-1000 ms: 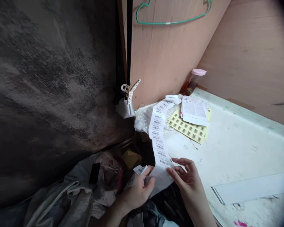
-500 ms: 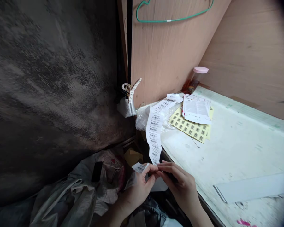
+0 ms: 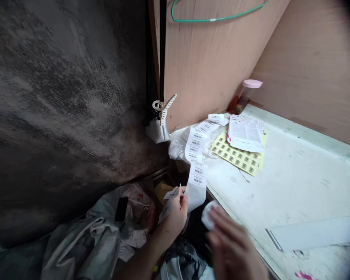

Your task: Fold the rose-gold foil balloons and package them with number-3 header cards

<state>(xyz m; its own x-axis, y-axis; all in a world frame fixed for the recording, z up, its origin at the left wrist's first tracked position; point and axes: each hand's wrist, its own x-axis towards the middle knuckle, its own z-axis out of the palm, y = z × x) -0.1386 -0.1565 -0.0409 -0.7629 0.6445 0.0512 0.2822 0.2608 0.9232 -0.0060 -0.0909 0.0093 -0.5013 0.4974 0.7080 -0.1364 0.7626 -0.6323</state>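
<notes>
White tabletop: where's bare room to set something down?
Widest free patch: mid tabletop, between yellow label sheets, right wall and long white panel; only faint marks there. Smaller one: panel's left end to near edge, partly behind the right hand. Crowded: far-left end, with barcode strip, clear plastic, printed papers, pink-lidded jar.

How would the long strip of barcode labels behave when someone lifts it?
The strip is probably floppy, because it bends in curves near the left hand. It looks thin, so likely light and perhaps easily creased.
</notes>
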